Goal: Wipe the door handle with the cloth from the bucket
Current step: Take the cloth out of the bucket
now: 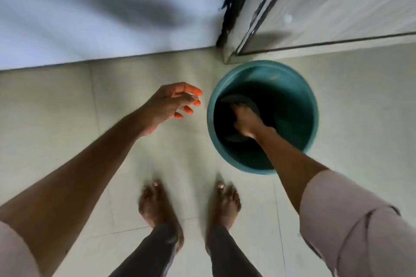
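A teal bucket (299, 87) stands on the tiled floor near the foot of a door frame. Inside it lies a dark grey cloth (249, 102), mostly in shadow. My right hand (246, 122) is down inside the bucket, its fingers closed on the cloth. My left hand (172, 105) hovers over the floor to the left of the bucket, holding nothing, fingers loosely spread. The door handle is out of view. The picture is blurred by motion.
A door (351, 2) with a metal-edged frame rises at the upper right, just behind the bucket. A pale wall (101, 7) fills the upper left. My two bare feet (157, 204) stand on the tiles below the hands.
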